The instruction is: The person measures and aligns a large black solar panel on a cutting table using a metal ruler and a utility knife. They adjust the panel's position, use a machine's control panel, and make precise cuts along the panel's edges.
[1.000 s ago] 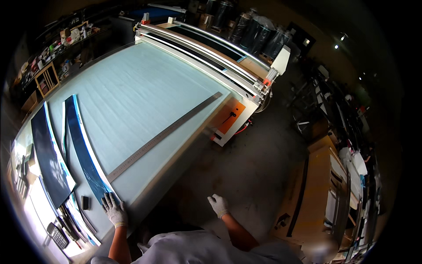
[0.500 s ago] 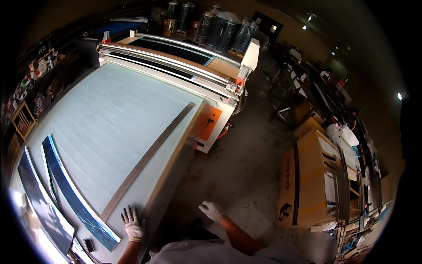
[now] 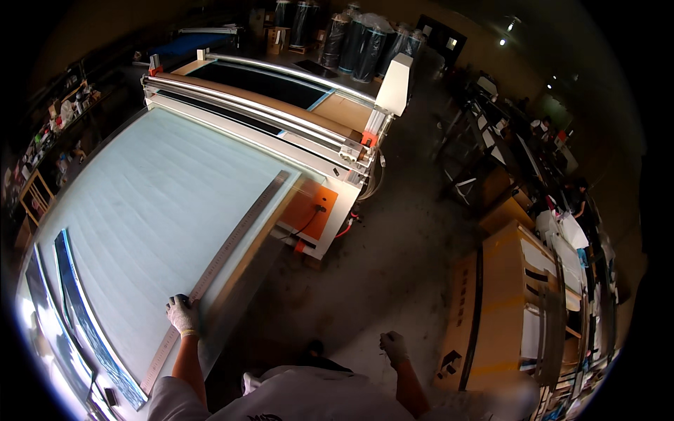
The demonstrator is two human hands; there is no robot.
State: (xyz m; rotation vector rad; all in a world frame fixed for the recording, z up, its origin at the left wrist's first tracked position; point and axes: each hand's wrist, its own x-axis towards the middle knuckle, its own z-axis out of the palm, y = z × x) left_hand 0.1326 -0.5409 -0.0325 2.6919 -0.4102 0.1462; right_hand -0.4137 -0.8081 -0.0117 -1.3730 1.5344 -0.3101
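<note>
A long metal ruler (image 3: 237, 236) lies slantwise near the right edge of a pale, glass-like tabletop (image 3: 175, 182). My gloved left hand (image 3: 183, 317) is on its near half, fingers closed over it, and the dark fingertips partly hide what they grip. My gloved right hand (image 3: 394, 346) hangs over the floor to the right of the table, its fingers curled in and nothing visible in them. Left of the ruler, a narrow dark-blue strip (image 3: 88, 309) with white edges lies on the table, its near end by the ruler's near end.
Another dark, shiny strip (image 3: 53, 319) and a small dark block (image 3: 109, 396) lie at the table's left. A roller machine (image 3: 260, 109) spans the far end. A large cardboard box (image 3: 484, 302) stands to the right across grey floor (image 3: 337, 295). Wrapped rolls (image 3: 365, 52) stand behind.
My left hand has gone from lying flat with spread fingers beside the ruler to closing on it. My right hand has moved right and curled tighter. The view has shifted.
</note>
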